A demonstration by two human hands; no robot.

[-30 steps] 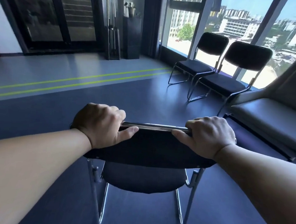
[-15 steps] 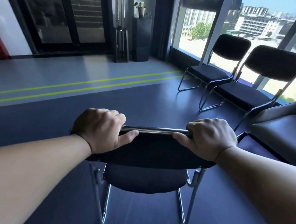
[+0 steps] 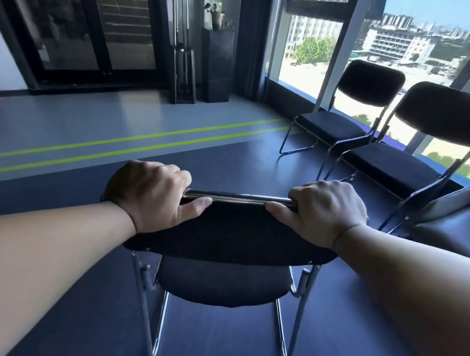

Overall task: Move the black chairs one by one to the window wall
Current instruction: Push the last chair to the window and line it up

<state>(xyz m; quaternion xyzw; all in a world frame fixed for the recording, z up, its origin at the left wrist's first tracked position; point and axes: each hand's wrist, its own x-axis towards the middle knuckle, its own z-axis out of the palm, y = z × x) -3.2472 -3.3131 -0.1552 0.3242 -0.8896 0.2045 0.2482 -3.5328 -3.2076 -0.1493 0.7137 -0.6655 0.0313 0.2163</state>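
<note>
The step in hand looks like mid-carry. The left hand (image 3: 152, 197) curls its fingers (image 3: 173, 173) over the chrome top rail (image 3: 238, 197) of a black chair (image 3: 230, 233) at six o'clock, thumb on the padded fabric back. The right hand (image 3: 328, 212) grips likewise. At two o'clock a far chair (image 3: 371, 81) and a near chair (image 3: 450, 109) stand along the window wall (image 3: 307, 44). The next move probably calls for swinging right and setting the tubular sled legs down beside them.
</note>
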